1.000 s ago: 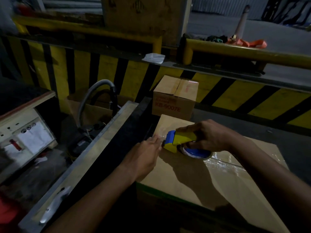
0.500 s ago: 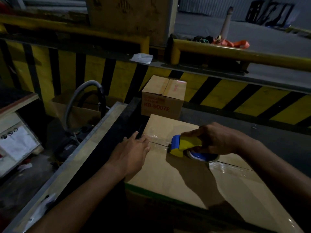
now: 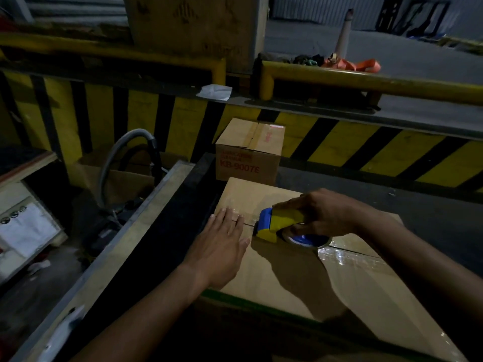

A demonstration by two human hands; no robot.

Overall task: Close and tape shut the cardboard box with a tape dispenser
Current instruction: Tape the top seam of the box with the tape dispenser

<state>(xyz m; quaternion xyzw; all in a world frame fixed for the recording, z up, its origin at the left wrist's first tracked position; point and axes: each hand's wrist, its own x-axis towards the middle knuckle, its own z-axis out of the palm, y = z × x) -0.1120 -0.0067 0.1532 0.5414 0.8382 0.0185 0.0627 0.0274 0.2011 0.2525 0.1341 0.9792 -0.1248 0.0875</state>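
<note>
Here, far to the left, a grey hose (image 3: pixel 122 158) curls up beside the bench (image 3: pixel 431 212). It has no part in this job.

Next comes the left hand (image 3: pixel 222 246). It lies flat, fingers straight and close together, on the left end of the big cardboard box (image 3: pixel 287 283). The fingertips press on the seam where the two flaps meet, and a shiny bit of tape seems to sit under them. The box lies shut on the bench, right in front of the person.

Just right of that hand is the blue and yellow tape dispenser (image 3: pixel 277 226). It rests on the seam, near the fingers but not touching them. The right hand (image 3: pixel 324 215) wraps round it from above and grips it.

Further right the seam looks shiny, so I think tape covers that part.

To do this step well, I think the left hand should push down hard so the tape end cannot lift. The right hand should run the dispenser straight along the seam, low, with the tape pulled tight, so no wrinkles form.
</note>
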